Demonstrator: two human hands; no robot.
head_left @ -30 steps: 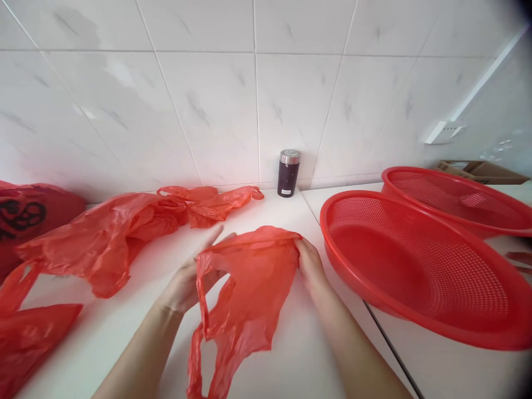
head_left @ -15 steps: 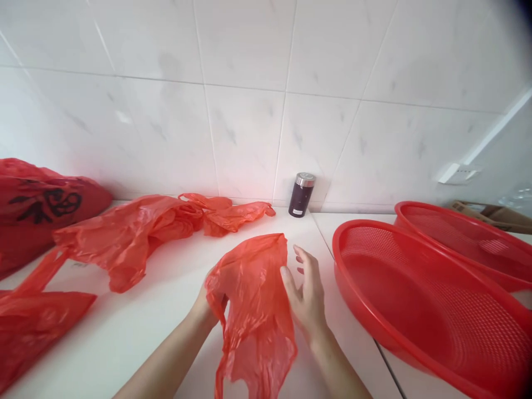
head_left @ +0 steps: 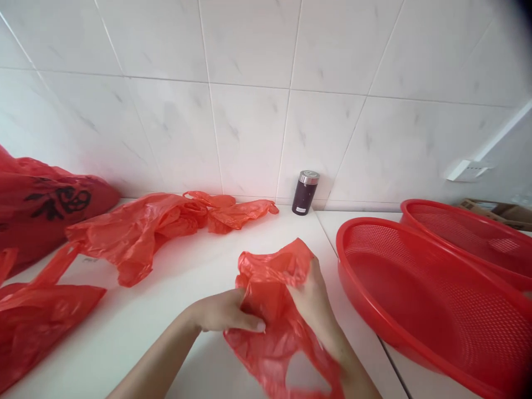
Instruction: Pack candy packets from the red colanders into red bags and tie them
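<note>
A thin red plastic bag point(head_left: 274, 302), crumpled, with a handle loop hanging at its lower end, is held between my two hands above the white table. My left hand point(head_left: 226, 311) grips it from the left, thumb lying across the front and fingers hidden behind the film. On the other side, my right hand point(head_left: 313, 296) holds the bag's upper right part; the film covers most of its fingers. More crumpled red bags point(head_left: 141, 227) lie on the table to the left, near the wall.
Two red plastic mesh baskets point(head_left: 399, 288) stand at the right. A dark flask point(head_left: 305, 194) with a silver lid stands by the tiled wall. Full-looking red bags point(head_left: 62, 208), one with black print, are at far left. A cardboard box point(head_left: 499, 213) sits at the far right.
My right hand, apart from the bag before, has closed on its upper right part. The bag is turned and more bunched, and my left thumb now shows across its front.
</note>
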